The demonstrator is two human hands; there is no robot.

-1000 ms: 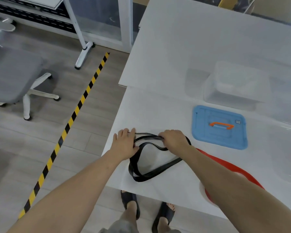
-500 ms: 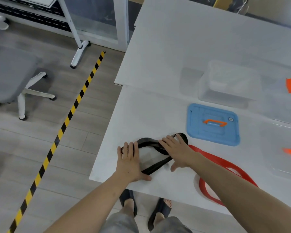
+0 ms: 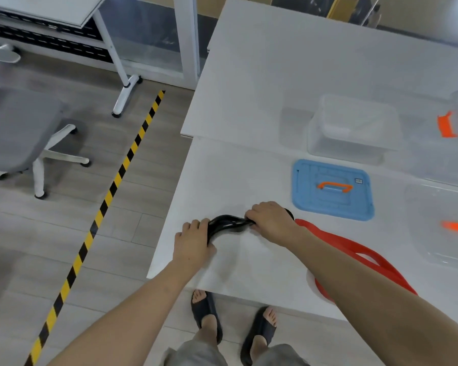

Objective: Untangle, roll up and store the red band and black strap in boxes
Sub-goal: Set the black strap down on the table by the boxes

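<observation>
White table (image 3: pixel 249 167) holds a clear box (image 3: pixel 354 128) (blue lid (image 3: pixel 332 190) nearby); left hand (image 3: pixel 193 247) and right hand (image 3: pixel 270 220) grip the black strap (image 3: pixel 226 224).

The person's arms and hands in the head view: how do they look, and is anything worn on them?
Both the left hand and the right hand are bare: no gloves, and no ring, watch or wristband shows. The left forearm and the right forearm are bare too, with no sleeve in view. The person also wears dark open-toed sandals.
</observation>
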